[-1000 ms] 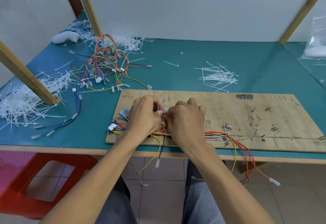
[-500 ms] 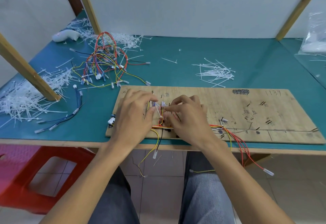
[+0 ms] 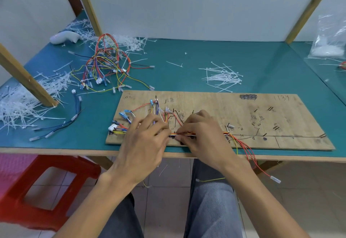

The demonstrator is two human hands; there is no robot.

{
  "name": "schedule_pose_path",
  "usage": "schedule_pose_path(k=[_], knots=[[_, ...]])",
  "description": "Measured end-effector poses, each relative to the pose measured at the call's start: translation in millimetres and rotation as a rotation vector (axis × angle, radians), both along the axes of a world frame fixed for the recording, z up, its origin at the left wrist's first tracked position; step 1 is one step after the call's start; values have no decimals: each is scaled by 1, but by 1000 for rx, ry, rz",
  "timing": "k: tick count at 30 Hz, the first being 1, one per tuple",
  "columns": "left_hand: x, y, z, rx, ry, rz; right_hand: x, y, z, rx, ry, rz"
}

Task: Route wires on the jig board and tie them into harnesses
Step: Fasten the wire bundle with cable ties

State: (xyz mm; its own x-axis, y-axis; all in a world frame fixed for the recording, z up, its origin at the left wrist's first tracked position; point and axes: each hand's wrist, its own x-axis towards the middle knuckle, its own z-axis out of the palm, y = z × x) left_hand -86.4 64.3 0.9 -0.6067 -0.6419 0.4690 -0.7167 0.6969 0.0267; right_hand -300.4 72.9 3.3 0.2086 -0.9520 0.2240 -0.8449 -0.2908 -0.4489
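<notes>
My left hand [image 3: 144, 144] and right hand [image 3: 202, 136] seemingly pinch the wire bundle [image 3: 184, 134], front of the jig board [image 3: 262, 110]: gathering; tie next.

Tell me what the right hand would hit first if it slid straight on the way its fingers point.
The right hand points left along the wire bundle, so it would likely meet the left hand first, close beside it; depth is unclear.
</notes>
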Motion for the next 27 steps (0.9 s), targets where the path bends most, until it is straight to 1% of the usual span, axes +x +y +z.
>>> schedule_pose_path(k=[4, 8, 11, 13, 14, 15, 17, 18, 20, 22, 24, 27], knots=[[-5, -5, -3, 34, 21, -5, 1, -1, -5, -59, -33, -45], [-8, -8, -4, 34, 37, -21, -1, -3, -9, -6, -161, -105], [-8, -9, -3, 35, 25, -33, 0, -6, -6, 25, -128, -119], [-8, -9, -3, 39, 16, -36, -2, -10, 1, 39, -77, -68], [-7, -9, -4, 41, 14, -35, -7, -15, 5, 59, -102, -50], [-7, -8, -4, 44, 14, -31, -17, -23, 12, 85, -182, -78], [-6, -8, -4, 52, 27, -20, -49, -46, 27, 104, -353, -282], [-6, -8, -3, 55, 40, -16, -68, -60, 33, 83, -356, -407], [-7, -7, -3, 60, 70, -17, -105, -87, 36, 78, -216, -599], [-7, -6, -3, 64, 98, -17, -131, -107, 33, 188, -93, -674], [-8, -3, -4, 68, 119, -15, -146, -122, 29, 335, -60, -651], [-9, 0, -5, 73, 171, -31, -154, -136, 31, 434, -44, -588]])
